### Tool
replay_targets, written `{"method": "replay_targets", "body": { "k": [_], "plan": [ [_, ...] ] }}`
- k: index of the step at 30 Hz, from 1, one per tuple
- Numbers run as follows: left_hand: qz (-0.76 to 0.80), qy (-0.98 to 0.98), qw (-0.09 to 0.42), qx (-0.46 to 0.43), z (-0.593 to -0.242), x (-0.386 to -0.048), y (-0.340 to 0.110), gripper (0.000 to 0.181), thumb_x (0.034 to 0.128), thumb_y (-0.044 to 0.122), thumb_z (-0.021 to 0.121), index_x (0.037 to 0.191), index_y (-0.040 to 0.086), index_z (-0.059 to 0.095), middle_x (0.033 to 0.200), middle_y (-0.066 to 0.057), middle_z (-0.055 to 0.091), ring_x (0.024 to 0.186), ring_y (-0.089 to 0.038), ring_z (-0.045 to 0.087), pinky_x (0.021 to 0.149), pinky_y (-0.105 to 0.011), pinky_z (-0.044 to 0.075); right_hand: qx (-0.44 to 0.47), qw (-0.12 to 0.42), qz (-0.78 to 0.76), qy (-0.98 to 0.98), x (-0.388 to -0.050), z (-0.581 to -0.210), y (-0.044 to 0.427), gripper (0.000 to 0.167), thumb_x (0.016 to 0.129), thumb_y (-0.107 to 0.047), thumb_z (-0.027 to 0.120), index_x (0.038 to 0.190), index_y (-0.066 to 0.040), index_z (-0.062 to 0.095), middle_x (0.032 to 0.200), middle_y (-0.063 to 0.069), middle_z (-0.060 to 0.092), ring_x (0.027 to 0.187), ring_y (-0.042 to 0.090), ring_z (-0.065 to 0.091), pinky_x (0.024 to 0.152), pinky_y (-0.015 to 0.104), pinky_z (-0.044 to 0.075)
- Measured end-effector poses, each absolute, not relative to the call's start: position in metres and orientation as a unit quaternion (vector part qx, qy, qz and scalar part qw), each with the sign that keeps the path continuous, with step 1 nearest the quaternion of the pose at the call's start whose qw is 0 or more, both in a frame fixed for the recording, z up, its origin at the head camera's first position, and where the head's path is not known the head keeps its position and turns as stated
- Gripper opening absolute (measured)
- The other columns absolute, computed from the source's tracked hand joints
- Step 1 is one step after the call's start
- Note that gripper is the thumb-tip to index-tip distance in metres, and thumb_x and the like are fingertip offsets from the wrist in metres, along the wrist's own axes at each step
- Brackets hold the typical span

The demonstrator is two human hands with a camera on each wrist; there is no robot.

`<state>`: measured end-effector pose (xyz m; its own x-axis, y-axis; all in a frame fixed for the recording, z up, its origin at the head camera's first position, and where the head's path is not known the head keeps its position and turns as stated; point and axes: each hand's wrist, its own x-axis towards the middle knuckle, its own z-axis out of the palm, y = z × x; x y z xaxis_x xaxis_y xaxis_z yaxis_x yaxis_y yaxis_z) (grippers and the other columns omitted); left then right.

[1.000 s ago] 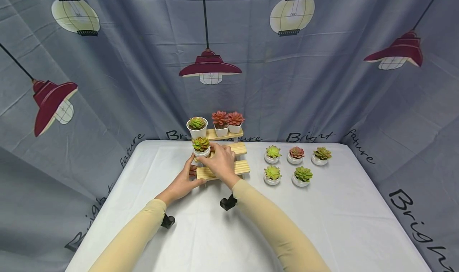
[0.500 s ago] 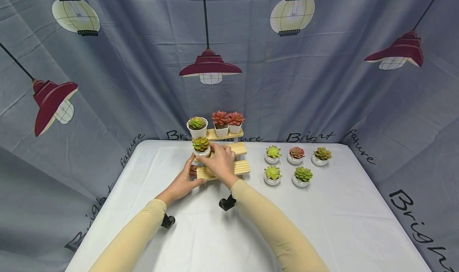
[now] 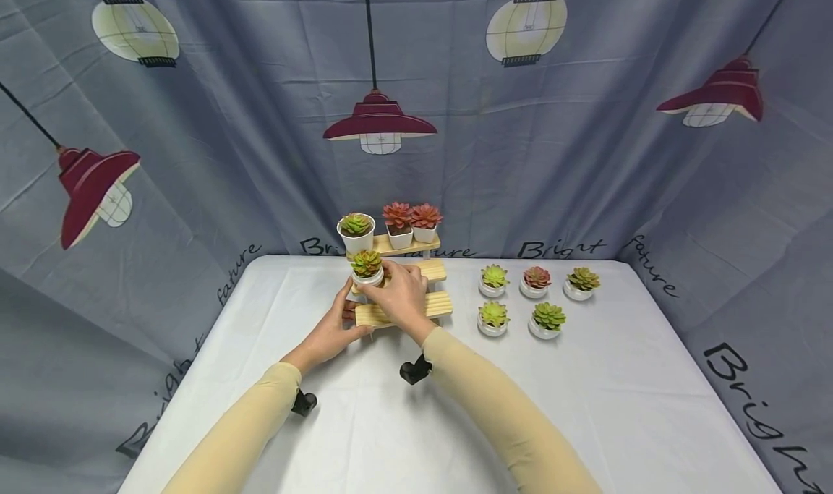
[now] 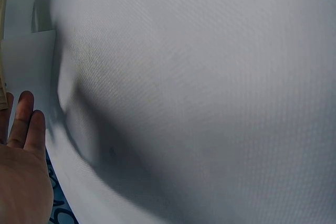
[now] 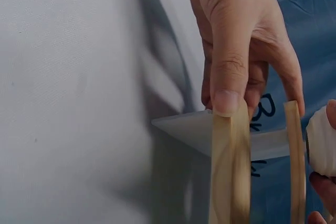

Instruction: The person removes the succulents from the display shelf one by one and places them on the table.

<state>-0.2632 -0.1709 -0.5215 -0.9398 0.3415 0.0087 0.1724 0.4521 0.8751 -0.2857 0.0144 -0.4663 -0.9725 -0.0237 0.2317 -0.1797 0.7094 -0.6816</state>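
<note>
The right hand (image 3: 405,291) pinches a small white pot (image 3: 369,280) between thumb and fingers, at the left end of a three-tiered stand's (image 3: 437,304) middle tier; whether the board bears its weight is hard to tell. Gripping the pot low leaves its green-and-rust succulent (image 3: 366,262) untouched. The left hand (image 3: 332,331) grips the stand's left end, thumb pressed to the lowest board and a forefinger reaching the middle one, probably to steady it.

Behind, the top tier carries a larger round pot with a green succulent (image 3: 356,226) and two red succulents (image 3: 398,218) in tapered, square-looking pots. Five more small potted succulents (image 3: 547,321) stand well apart to the right, three behind two, perhaps spaced so each can be picked up easily.

The boards are pale wood, grooved lengthwise, joined by smooth white side supports (image 5: 191,129). The small pots are squat, rounded and glossy; the leaves form pointed rosettes, perhaps plastic. White cloth with a fine weave covers the surface (image 3: 625,393), and a creased grey-blue curtain (image 3: 273,154) printed with lamps hangs behind.
</note>
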Motion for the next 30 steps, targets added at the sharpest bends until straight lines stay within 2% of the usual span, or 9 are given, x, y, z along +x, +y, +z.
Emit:
{"method": "replay_targets", "body": {
  "k": [7, 15, 24, 30],
  "plan": [
    [0.506, 0.847, 0.09, 0.135, -0.521, -0.261, -0.173, 0.115, 0.0918, 0.03, 0.081, 0.165, 0.032, -0.008, 0.14, -0.015, 0.05, 0.123, -0.03, 0.056, 0.105, -0.05, 0.046, 0.057, 0.097, 0.398, -0.91, -0.279, -0.46, 0.025, 0.077, 0.081, -0.056, 0.082, 0.144, -0.017, 0.06, 0.132, -0.001, 0.066, 0.129, 0.027, 0.045, 0.112, 0.048, 0.029],
    [0.5, 0.852, 0.093, 0.126, -0.521, -0.26, -0.173, 0.115, 0.092, 0.032, 0.08, 0.165, 0.033, -0.008, 0.142, -0.015, 0.048, 0.124, -0.032, 0.054, 0.106, -0.051, 0.044, 0.061, 0.094, 0.431, -0.895, -0.271, -0.448, 0.053, 0.077, 0.081, -0.051, 0.084, 0.143, -0.011, 0.059, 0.127, 0.004, 0.067, 0.128, 0.028, 0.046, 0.109, 0.05, 0.034],
    [0.497, 0.854, 0.088, 0.129, -0.522, -0.261, -0.172, 0.114, 0.0919, 0.029, 0.081, 0.165, 0.034, -0.007, 0.14, -0.014, 0.048, 0.121, -0.03, 0.055, 0.106, -0.051, 0.044, 0.045, 0.111, 0.447, -0.887, -0.271, -0.433, 0.095, 0.079, 0.079, -0.052, 0.084, 0.142, -0.011, 0.06, 0.127, 0.005, 0.066, 0.124, 0.028, 0.048, 0.104, 0.049, 0.04],
    [0.499, 0.852, 0.089, 0.133, -0.522, -0.264, -0.171, 0.115, 0.0911, 0.031, 0.081, 0.164, 0.038, -0.007, 0.14, -0.013, 0.047, 0.121, -0.029, 0.054, 0.106, -0.05, 0.044, 0.037, 0.106, 0.463, -0.879, -0.264, -0.425, 0.132, 0.076, 0.083, -0.052, 0.082, 0.144, -0.014, 0.058, 0.132, 0.006, 0.062, 0.128, 0.029, 0.045, 0.104, 0.054, 0.039]
  ]
}}
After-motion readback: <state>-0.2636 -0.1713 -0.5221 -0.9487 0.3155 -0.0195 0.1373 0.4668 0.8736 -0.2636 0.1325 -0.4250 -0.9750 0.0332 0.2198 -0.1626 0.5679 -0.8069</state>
